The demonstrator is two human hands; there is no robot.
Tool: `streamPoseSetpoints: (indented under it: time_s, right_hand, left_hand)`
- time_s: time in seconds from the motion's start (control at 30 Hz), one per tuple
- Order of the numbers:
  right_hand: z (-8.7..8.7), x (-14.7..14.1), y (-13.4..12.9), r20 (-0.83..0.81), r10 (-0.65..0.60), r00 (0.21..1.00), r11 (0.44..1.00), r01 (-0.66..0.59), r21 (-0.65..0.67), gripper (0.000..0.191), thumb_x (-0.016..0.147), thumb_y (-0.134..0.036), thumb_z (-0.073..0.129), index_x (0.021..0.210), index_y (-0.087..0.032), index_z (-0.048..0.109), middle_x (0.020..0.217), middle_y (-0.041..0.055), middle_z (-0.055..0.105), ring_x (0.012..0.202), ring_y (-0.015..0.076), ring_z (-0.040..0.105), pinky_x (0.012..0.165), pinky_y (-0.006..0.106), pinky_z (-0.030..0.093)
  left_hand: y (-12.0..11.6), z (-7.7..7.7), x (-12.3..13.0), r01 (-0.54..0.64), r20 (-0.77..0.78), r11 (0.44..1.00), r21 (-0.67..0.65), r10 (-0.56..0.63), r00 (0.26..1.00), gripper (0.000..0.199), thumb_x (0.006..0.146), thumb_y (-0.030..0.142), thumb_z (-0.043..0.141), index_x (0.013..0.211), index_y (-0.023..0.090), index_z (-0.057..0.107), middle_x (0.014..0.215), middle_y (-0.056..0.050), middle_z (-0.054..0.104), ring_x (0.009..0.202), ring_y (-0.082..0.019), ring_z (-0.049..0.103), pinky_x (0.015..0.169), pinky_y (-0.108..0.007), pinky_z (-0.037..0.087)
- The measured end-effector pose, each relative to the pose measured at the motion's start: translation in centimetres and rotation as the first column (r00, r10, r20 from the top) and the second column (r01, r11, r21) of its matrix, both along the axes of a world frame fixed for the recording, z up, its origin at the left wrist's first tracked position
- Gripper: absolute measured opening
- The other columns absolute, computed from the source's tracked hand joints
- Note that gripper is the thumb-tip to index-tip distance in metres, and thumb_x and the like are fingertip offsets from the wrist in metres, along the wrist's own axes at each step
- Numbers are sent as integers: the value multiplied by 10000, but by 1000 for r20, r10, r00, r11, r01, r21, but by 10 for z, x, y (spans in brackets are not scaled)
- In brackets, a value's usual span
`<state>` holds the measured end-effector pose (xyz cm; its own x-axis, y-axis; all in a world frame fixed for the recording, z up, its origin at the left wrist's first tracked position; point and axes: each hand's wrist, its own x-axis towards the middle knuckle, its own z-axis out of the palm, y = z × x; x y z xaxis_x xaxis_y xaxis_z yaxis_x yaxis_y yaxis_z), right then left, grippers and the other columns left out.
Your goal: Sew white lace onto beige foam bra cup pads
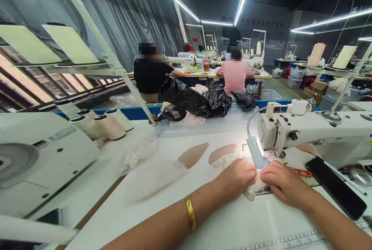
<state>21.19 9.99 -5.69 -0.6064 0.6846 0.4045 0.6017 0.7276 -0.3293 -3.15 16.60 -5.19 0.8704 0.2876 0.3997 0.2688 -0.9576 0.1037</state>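
Note:
Close to the needle end of a white sewing machine (279, 130), my two hands meet over a small piece of pale lace fabric (255, 190). The fingers of my left hand (241, 177) are closed on the fabric's left side. From the right, my right hand (286, 183) pinches its other edge. A grey clip-on lamp (255, 151) lights this spot and covers part of the fabric. White lace (225, 162) with a beige cup-shaped piece (222, 152) extends left of my left hand. Another beige piece (194, 155) lies farther left, joined to sheer white cloth (157, 180).
A black phone (335, 188) and orange thread snips (302, 172) lie right of my right hand. A clear ruler (287, 242) runs along the front edge. Thread cones (112, 126) stand left. Black plastic bags (200, 100) lie beyond the table; co-workers sit farther off.

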Motion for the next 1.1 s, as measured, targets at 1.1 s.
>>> streamPoseSetpoints:
  time_s: [1.1]
  right_hand:
    - [-4, 0, 1, 70, -202, 977, 978, 198, 60, 293, 985, -70, 504, 1092, -286, 669, 964, 53, 667, 783, 229, 619, 635, 330, 485]
  left_hand:
    - [22, 2, 9, -24, 45, 995, 99, 20, 999, 225, 1062, 188, 538, 872, 187, 660, 918, -44, 714, 939, -230, 615, 908, -402, 434]
